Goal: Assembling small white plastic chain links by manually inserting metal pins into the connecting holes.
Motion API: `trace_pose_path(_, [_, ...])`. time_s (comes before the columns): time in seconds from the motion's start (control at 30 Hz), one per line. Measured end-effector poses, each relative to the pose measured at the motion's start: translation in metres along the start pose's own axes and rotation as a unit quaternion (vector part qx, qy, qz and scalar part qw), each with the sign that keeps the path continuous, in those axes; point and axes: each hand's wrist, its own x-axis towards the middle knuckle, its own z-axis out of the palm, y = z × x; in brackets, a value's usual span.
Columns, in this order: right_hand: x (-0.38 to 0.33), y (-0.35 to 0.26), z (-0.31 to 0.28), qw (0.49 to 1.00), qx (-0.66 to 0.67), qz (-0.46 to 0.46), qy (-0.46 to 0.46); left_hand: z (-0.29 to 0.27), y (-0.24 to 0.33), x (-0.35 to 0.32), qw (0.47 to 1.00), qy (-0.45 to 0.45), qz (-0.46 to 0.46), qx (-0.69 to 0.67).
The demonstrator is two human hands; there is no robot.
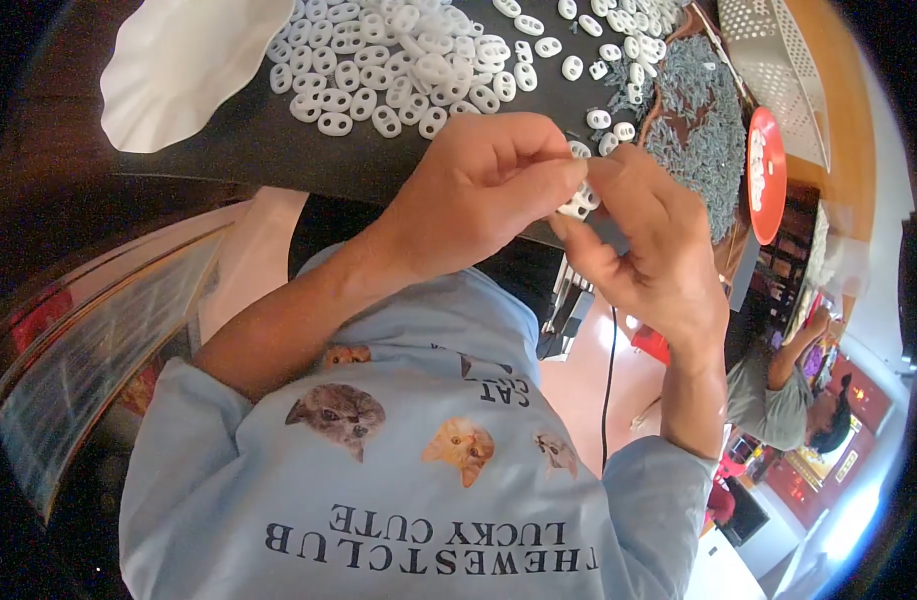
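Observation:
My left hand (484,190) and my right hand (654,240) meet just over the near edge of the dark table. Between their fingertips are white oval two-hole plastic pieces (579,207), which look like cord locks. The thumb and fingers of the left hand pinch from one side, those of the right from the other. Fingers partly cover the pieces, so I cannot tell how many are held. Beyond my left hand lies a heap of similar white two-hole pieces (364,65). A loose pile of tiny grey parts (694,130), perhaps springs, is beside my right hand.
A white wavy-edged tray (169,75) stands at the far left of the table (249,150). On the right are a red dish (766,175) with white bits and a white perforated basket (779,70). A black cable (609,390) hangs below. Another person (794,400) is at the right.

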Motion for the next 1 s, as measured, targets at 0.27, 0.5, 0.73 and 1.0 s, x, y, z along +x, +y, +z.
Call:
trace_pose_path(0.27, [-0.0015,-0.0032,0.0028,0.998,0.037,0.013,0.055,0.0012,-0.0006,0.001,0.999,-0.003,-0.024,-0.035])
trace_pose_path(0.5, [-0.0035,-0.0047,0.0071,0.996,0.048,0.021,0.067,0.0008,0.0014,-0.0003,0.999,-0.005,-0.027,-0.041])
trace_pose_path(0.73, [-0.0039,-0.0017,0.0068,0.997,0.036,-0.01,0.068,0.0025,0.0021,-0.0003,0.999,0.002,-0.023,-0.037])
trace_pose_path(1.0, [-0.0067,-0.0051,0.0032,0.998,0.023,0.031,0.05,0.004,-0.0003,0.0009,0.997,0.003,-0.017,-0.073])
